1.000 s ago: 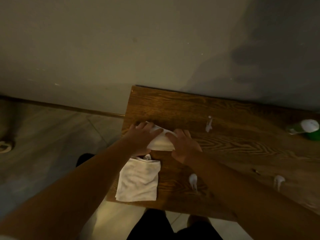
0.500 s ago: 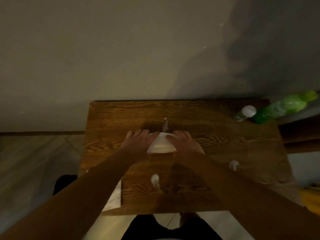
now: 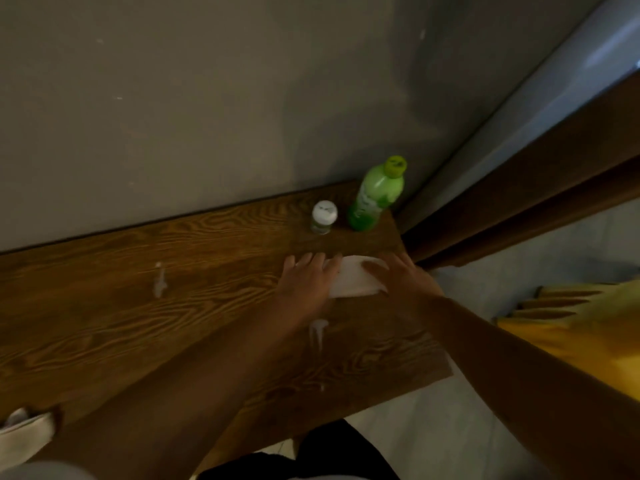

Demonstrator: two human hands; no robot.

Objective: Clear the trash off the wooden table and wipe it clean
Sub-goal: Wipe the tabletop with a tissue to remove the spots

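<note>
Both hands press flat on a folded white cloth (image 3: 353,280) near the right end of the wooden table (image 3: 104,306). My left hand (image 3: 306,280) covers the cloth's left part and my right hand (image 3: 398,277) its right part, fingers spread. A white smear (image 3: 159,282) marks the table at the left, and another white smear (image 3: 318,332) lies just in front of my left wrist. A second white cloth (image 3: 24,434) hangs at the table's front left edge, partly cut off by the frame.
A green bottle (image 3: 375,197) and a small white-capped jar (image 3: 323,216) stand at the table's back right corner against the grey wall. A dark wooden door frame (image 3: 519,202) runs along the right. Something yellow (image 3: 588,323) lies on the pale floor at the right.
Both hands have slid the folded cloth rightward along the table, from its left part to near the right end. The view has swung right, bringing the bottle and jar closer.
</note>
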